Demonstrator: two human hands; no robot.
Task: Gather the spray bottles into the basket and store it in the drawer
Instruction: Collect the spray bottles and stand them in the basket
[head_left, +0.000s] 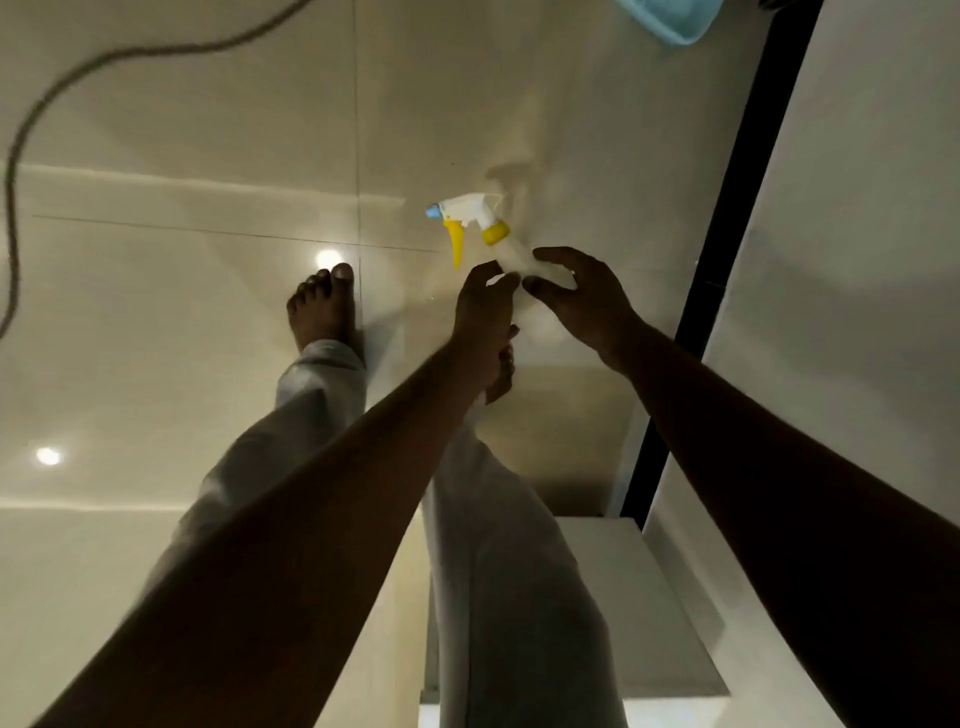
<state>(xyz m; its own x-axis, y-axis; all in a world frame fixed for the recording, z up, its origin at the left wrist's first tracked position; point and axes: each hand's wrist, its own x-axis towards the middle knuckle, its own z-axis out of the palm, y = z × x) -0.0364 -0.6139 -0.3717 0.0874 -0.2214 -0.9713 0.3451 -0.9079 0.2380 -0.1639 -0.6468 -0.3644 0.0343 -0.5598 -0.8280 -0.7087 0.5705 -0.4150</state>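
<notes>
A spray bottle (475, 218) with a white head, yellow trigger, blue nozzle and yellow collar tilts to the upper left above the tiled floor. Its pale body runs down between my two hands. My left hand (485, 306) pinches the body from the left with its fingertips. From the right, my right hand (576, 296) curls around the body, thumb below and fingers above. The lower part of the bottle is hidden by the hands. A corner of the light blue basket (670, 21) shows at the top edge, far beyond the hands.
A white cabinet front (857, 260) with a black vertical strip (727, 218) fills the right side. A white open drawer or box (644, 597) lies below my arms. My bare foot (324, 306) and grey trouser legs stand on the glossy tiles. A dark cable (31, 114) snakes at left.
</notes>
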